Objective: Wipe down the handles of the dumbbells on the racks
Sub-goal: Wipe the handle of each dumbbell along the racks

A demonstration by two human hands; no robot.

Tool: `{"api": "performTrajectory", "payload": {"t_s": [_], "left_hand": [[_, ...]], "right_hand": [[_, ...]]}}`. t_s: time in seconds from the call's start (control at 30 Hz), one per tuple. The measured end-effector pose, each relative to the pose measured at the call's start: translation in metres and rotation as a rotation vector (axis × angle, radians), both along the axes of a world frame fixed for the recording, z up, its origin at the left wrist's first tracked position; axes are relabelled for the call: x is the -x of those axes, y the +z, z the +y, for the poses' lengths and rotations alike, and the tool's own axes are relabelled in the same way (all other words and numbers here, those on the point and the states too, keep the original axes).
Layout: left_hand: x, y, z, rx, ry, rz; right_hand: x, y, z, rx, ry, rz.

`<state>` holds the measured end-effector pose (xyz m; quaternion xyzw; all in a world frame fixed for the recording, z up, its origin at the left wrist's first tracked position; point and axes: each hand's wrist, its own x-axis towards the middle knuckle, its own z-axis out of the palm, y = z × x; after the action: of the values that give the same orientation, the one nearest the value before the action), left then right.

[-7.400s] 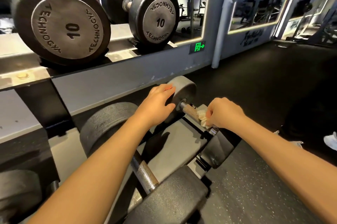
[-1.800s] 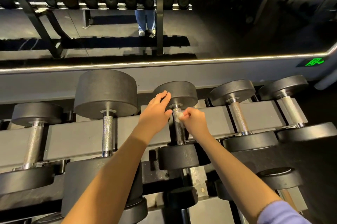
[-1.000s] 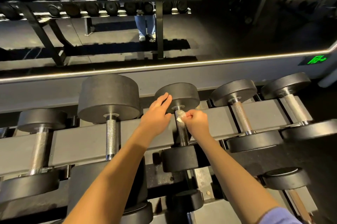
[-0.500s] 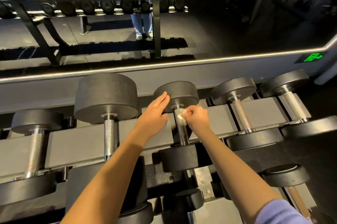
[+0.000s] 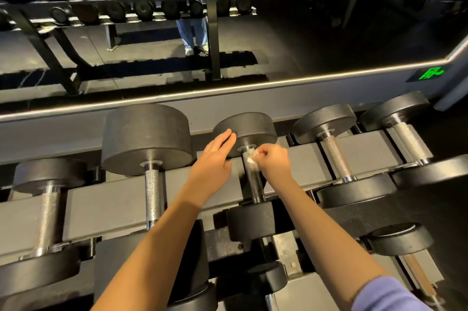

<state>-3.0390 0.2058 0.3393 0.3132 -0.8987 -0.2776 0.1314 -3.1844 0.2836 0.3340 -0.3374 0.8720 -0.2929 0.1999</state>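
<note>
Mirror (image 5: 304,19) runs along the wall behind the middle dumbbell (image 5: 249,128), which lies across the grey rack rail (image 5: 114,204) in front of you; a bigger dumbbell (image 5: 147,138) sits just left of it and a slimmer dumbbell (image 5: 326,125) just right. Your left hand (image 5: 215,161) lies flat, fingers straight, fingertips touching the middle dumbbell's far head, gripping nothing. Your right hand (image 5: 274,162), just right of that dumbbell's handle (image 5: 254,184), has its fingers curled, pinching a small white wipe (image 5: 250,158) against the handle's top end, close under the far head.
</note>
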Motion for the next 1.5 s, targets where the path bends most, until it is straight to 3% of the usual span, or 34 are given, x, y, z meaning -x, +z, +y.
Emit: {"api": "performTrajectory", "payload": {"t_s": [0.1,0.17,0.23,0.37,0.5,0.6,0.73,0.8,1.0,1.23,1.4,1.5], "left_hand": [[-0.006,-0.009,0.008,0.228,0.023,0.017],[-0.012,-0.02,0.016,0.255,0.064,0.017],[-0.015,-0.031,0.027,0.097,0.105,0.002],[-0.001,-0.026,0.042,-0.453,0.115,0.12],[0.017,-0.017,0.047,-0.577,0.199,0.274],[0.021,-0.017,0.043,-0.549,0.365,0.37],[0.027,-0.02,0.03,-0.496,0.545,0.403],[0.035,-0.02,0.024,-0.494,0.607,0.394],[0.049,-0.034,0.032,-0.39,0.495,0.292],[0.034,-0.044,0.047,-0.479,0.399,0.209],[0.04,-0.046,0.038,-0.556,0.561,0.306],[0.048,-0.042,0.026,-0.437,0.554,0.3]], "right_hand": [[-0.005,-0.005,0.006,0.02,-0.028,-0.014],[-0.008,-0.008,0.017,-0.048,0.028,-0.016],[-0.008,-0.008,0.029,-0.056,0.072,-0.06],[-0.01,-0.002,0.044,0.126,0.071,-0.18],[-0.019,0.005,0.045,0.201,0.132,-0.229],[-0.02,0.007,0.049,0.216,0.118,-0.303],[-0.024,-0.008,0.065,0.015,0.024,-0.136],[-0.026,-0.014,0.07,-0.022,-0.044,-0.155],[-0.027,-0.017,0.066,0.005,-0.101,-0.125],[-0.027,-0.015,0.067,0.027,-0.089,-0.111],[-0.029,-0.016,0.068,0.058,-0.115,-0.121],[-0.029,-0.015,0.068,0.054,-0.12,-0.123]]}}
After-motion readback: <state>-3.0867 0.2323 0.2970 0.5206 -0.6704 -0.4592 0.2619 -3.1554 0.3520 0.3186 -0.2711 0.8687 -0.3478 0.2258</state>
